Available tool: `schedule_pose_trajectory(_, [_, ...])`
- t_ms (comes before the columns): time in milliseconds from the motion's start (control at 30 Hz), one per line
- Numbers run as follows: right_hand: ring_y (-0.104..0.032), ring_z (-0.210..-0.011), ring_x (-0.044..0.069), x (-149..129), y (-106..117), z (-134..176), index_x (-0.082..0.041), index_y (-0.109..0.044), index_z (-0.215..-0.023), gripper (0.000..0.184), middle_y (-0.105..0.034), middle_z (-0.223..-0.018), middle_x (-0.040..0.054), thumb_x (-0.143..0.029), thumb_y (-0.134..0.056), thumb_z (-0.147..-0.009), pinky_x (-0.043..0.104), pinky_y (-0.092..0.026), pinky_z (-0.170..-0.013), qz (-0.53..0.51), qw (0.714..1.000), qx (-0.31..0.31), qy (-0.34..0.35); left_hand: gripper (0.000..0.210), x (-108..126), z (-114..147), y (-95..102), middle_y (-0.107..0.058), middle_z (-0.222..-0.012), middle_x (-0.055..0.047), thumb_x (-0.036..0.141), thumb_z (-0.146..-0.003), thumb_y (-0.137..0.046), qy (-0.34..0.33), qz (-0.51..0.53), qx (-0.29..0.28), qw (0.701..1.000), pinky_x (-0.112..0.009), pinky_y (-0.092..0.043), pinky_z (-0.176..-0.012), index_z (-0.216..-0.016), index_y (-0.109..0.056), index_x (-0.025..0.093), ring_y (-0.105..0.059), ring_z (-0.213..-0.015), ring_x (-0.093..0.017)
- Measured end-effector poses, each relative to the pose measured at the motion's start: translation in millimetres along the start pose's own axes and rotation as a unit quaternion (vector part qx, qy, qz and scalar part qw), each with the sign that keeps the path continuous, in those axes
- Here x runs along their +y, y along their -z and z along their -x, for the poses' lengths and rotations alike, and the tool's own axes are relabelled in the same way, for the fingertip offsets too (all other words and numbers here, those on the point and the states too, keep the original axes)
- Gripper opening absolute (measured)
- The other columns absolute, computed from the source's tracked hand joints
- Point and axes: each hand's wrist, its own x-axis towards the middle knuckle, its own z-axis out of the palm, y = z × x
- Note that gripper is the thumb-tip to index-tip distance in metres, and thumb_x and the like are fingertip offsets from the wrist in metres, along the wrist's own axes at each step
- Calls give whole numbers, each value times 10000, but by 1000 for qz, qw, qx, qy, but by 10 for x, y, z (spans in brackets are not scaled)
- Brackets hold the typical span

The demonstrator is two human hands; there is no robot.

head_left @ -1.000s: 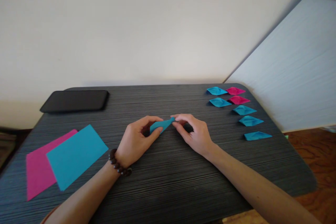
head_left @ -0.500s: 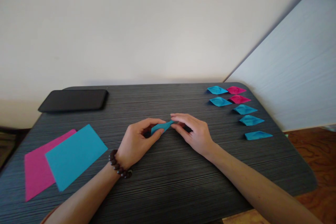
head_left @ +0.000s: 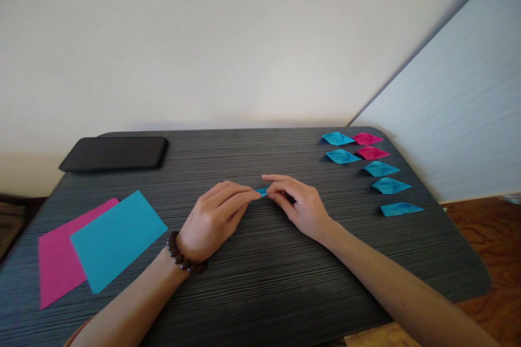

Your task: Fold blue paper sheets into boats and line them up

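Folded paper [head_left: 262,193]: blue, thin, matt. Only a short, narrow strip shows, between the left grip [head_left: 215,219] and the right grip [head_left: 301,206]; the remainder is covered by fingers, so its full shape cannot be verified. Desk [head_left: 260,293] beneath both: dark, finely ribbed surface, rounded corners.

Well to the right of the right grip, most of them farther from the wearer than it is: five blue folds [head_left: 391,186] and two pink folds [head_left: 372,153], creased paper, mostly diamond-shaped with pointed ends. The blue one nearest the wearer is flatter than the others.

Left of the left grip: a smooth, straight-edged blue sheet [head_left: 118,241], overlapping a pink sheet [head_left: 61,260] of like finish. Beyond these, ahead and to the left of that grip: a black slab [head_left: 116,154], flat, rounded at the corners. Just behind the left grip, at the wrist: a bracelet [head_left: 185,257] of dark, round beads.

Left grip: palm down, fingers drawn together, tips pinching the strip's left end; thumb hidden. Right grip: thumb and one finger pinching the right end, another finger extended free above. Contact between paper and desk cannot be determined.
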Motion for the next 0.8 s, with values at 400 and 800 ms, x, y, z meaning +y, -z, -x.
schedule_pose_trajectory(400, [-629, -704, 112, 19, 11, 12, -201, -592, -836, 32, -643, -1098, 48, -226, -572, -840, 253, -513, -645, -14, 999, 23, -30, 188, 3, -2, 1, -668, -931, -47, 109, -840, -535, 31, 18, 18, 999, -300, -509, -796, -982, -630, 187, -611, -861, -147])
schedule_pose_trajectory(800, [-613, -983, 138, -65, -40, 14, -216, -547, -938, 86, -634, -1097, 49, -193, -476, -896, 293, -499, -849, 22, 999, -24, 38, 163, 6, 9, -21, -675, -923, -37, 148, -824, -572, 6, -53, -5, 999, -324, -465, -757, -965, -632, 203, -596, -810, -160])
